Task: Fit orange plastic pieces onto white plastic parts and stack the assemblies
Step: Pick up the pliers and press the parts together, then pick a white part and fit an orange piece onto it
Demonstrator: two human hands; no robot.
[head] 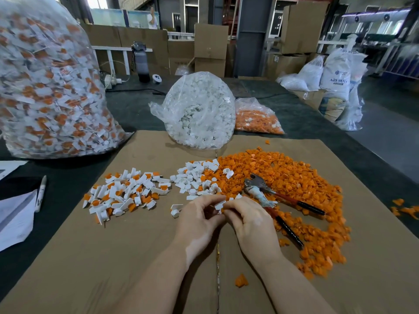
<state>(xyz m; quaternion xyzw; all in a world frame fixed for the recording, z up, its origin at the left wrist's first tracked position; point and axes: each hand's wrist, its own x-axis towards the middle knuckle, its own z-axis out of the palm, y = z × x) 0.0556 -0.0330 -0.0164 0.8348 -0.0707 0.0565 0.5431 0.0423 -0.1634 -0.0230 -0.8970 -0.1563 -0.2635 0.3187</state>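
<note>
The fingers of both hands met over the cardboard [136, 245], curled around a white part [220, 205] pinched between them; a bit of orange showed just under it at the fingertips, though how the two were joined could not be told. The left hand [199, 219] closed on it from the left, the right hand [248, 219] from the right, knuckles up. Just left of the left hand lay a couple of loose white parts [175, 210]. Beyond the fingers sat a small heap of white parts [195, 180], touching the big spread of orange pieces [294, 184] that ran off to the right. Pliers [272, 196] with red and black handles lay on the orange pieces, beside the right hand. Further left was the pile of assemblies [127, 193], white with orange caps, lying loosely heaped. At the cardboard's far edge stood a bag of white parts [200, 109], with a bag of orange pieces [257, 117] behind it to the right, and a large bag of assemblies [47, 82] on the counter [140, 114] at the far left.
</note>
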